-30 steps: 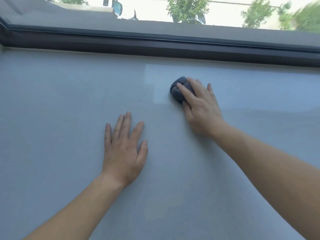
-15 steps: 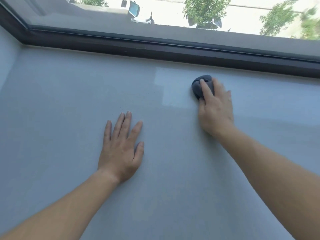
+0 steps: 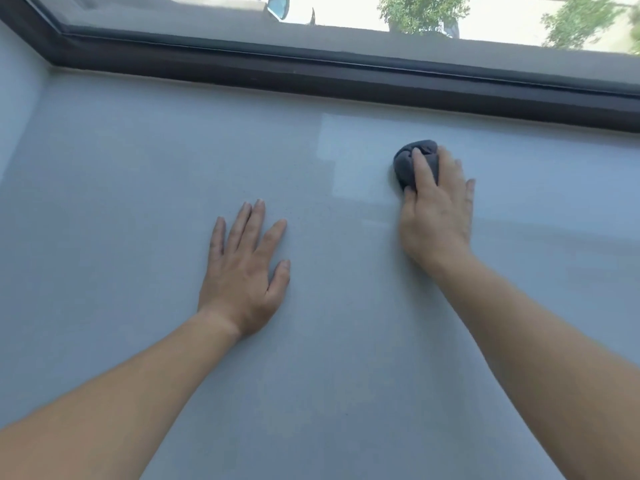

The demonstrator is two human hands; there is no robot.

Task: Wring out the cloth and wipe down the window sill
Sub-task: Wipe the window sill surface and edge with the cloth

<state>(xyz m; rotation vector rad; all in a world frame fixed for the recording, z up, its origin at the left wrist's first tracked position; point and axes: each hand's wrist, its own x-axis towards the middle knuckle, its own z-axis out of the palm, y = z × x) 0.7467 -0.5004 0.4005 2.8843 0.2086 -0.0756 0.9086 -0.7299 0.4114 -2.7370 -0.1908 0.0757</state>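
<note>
Left edge: side wall meets the window sill [image 3: 104, 174] at the corner, with the dark window frame [image 3: 311, 76] running along the back.

Left hand [image 3: 242, 271]: flat on the sill, palm down, fingers straight and slightly spread. It holds nothing and looks like a brace.

Between the hands: a lighter, glossy rectangular patch [image 3: 349, 157] on the sill. Could be a reflection or a damp area, can't tell which.

Cloth [image 3: 407, 166]: dark grey and wadded into a ball. It sits on the sill toward the back, near the frame but not touching it, just right of the glossy patch.

Right hand [image 3: 438, 209]: on top of the cloth, fingers [image 3: 420, 168] draped over the wad and thumb against its near side, gripping it and pressing it onto the surface.

Step, my read: wiping. The wringing looks done, since the cloth is balled up and already on the sill.

Next move calls for:
- steady downward pressure
- sweeping the wad sideways in overlapping passes
- covering the back strip along the frame and the left corner
- lifting the left hand clear once the pass reaches it
- opening the wad out a bit, which would give more contact area

Writing and brands: none readable. Nothing on the cloth, sill or frame. Outside the glass are a white vehicle [image 3: 275, 5] and trees [image 3: 422, 10], too blurred to show any lettering.
</note>
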